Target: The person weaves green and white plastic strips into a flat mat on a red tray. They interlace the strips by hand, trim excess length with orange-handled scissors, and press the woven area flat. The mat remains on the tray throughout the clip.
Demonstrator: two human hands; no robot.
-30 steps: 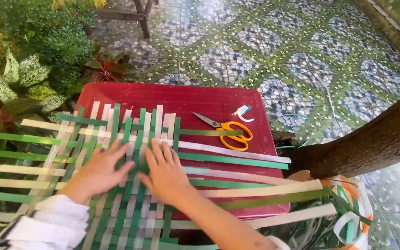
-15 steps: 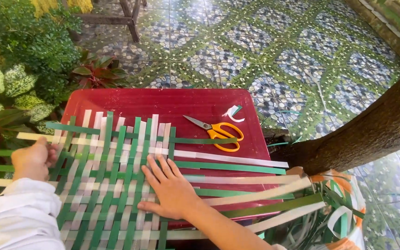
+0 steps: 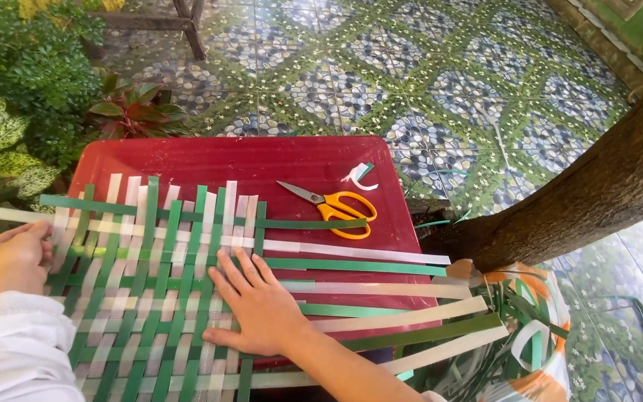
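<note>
1. Head view: green-and-white woven strip mat (image 3: 158,290) sits on a red table (image 3: 262,160).
2. Right hand (image 3: 258,305) lies flat on it, fingers spread.
3. Left hand (image 3: 15,257) pinches strips at the mat's left edge.
4. Orange scissors (image 3: 333,207) lie nearby.

Orange-handled scissors (image 3: 333,208) are laid on a red plastic table (image 3: 277,160), with a small white strip offcut (image 3: 356,176) just beyond them towards the table's far right corner. A slanted tree trunk (image 3: 597,190) is seen right of the table, and a bag of spare strips (image 3: 530,335) is set at the table's near right corner. Leafy plants (image 3: 31,104) are massed left of the table, and patterned pebble tiles (image 3: 426,67) are spread beyond it.
</note>
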